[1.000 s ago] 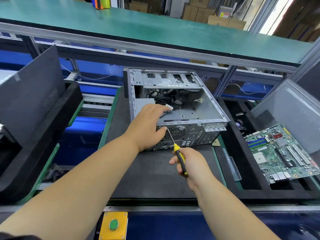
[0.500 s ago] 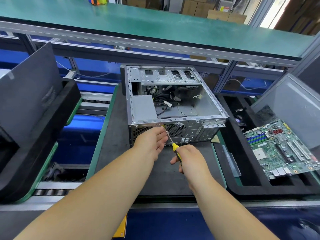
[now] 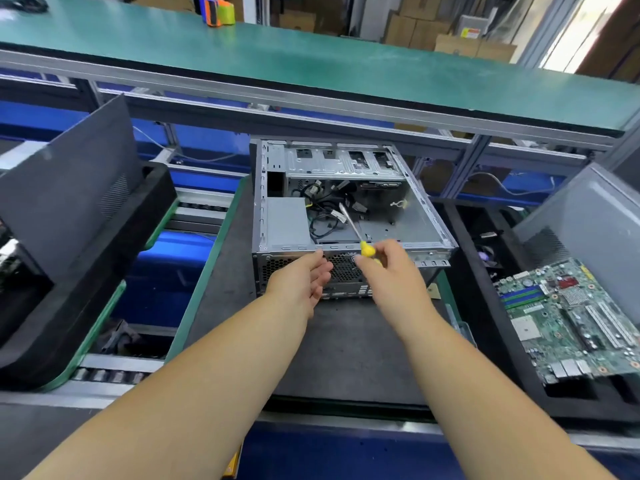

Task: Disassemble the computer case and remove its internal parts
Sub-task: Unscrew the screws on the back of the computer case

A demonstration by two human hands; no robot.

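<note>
1. An open grey sheet-metal computer case (image 3: 346,216) is lying on its side on a dark grey rubber work mat (image 3: 346,348), directly beyond both hands, with its open side facing up.
2. The person's right hand (image 3: 391,275) is gripping the yellow handle of a slim screwdriver (image 3: 360,239), fingers curled around it, in front of the case's near upper edge.
3. The screwdriver's silver shaft is angling up and away from the right hand, and in this view its tip is lying over a tangle of black cables (image 3: 329,213) inside the case.
4. The left hand (image 3: 304,282) is hovering just left of the right hand, palm turned toward it, fingers loosely extended and holding nothing.
5. The two hands are sitting close together but not touching, both in front of the case's perforated rear panel, where a round fan grille (image 3: 344,268) is showing between them.
6. Inside the case, beyond the left hand, a plain grey metal box (image 3: 287,220) is filling the left corner; a silver drive-bay rack (image 3: 343,161) is spanning the far end.
7. Well to the right of the right hand, a green circuit motherboard (image 3: 571,320) is lying tilted in a black foam tray (image 3: 519,393).
8. Well to the left of the left hand, a dark grey flat case side panel (image 3: 69,181) is leaning upright in another black foam tray (image 3: 114,282).
</note>
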